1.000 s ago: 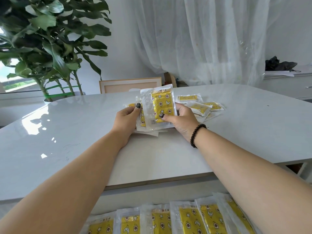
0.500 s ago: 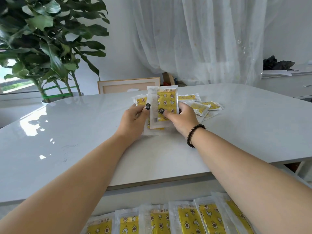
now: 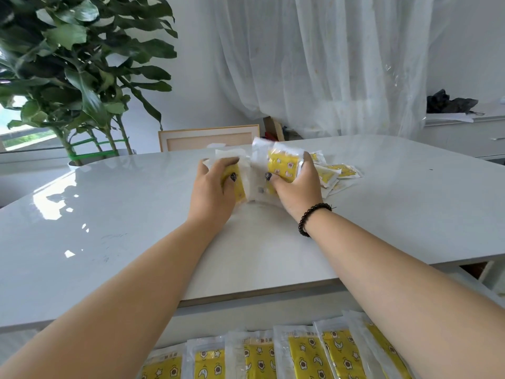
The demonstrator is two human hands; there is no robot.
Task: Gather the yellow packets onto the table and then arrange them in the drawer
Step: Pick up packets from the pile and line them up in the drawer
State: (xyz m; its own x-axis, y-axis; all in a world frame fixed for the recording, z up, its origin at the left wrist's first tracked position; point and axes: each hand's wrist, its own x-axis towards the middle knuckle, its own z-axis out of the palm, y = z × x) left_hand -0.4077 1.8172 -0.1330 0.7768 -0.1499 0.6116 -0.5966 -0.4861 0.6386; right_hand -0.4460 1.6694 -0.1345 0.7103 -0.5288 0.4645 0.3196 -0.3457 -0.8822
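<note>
Left hand point(image 3: 211, 191) curls round a stack of yellow packets point(image 3: 237, 184) on the tabletop point(image 3: 109, 228); right hand point(image 3: 296, 187), at its 3 o'clock, grips another packet point(image 3: 282, 165), tilted up. Loose packets point(image 3: 337, 172) lie at the right hand's 2 o'clock. A row of packets point(image 3: 300, 354) fills the drawer at 6 o'clock.

The packets point(image 3: 284, 166) gathered on the table point(image 3: 109, 214) are clear-white wrappers around bright yellow pads printed with small white-and-brown flower shapes. The packets in the drawer point(image 3: 300, 354) show the same yellow, patterned with white stars, moons and brown-centred flowers. The table is glossy pale grey-white. The thumbnails are dark, the bead bracelet point(image 3: 311, 217) black. The plant point(image 3: 68, 64) is deep green, the curtain point(image 3: 328, 64) sheer white.
</note>
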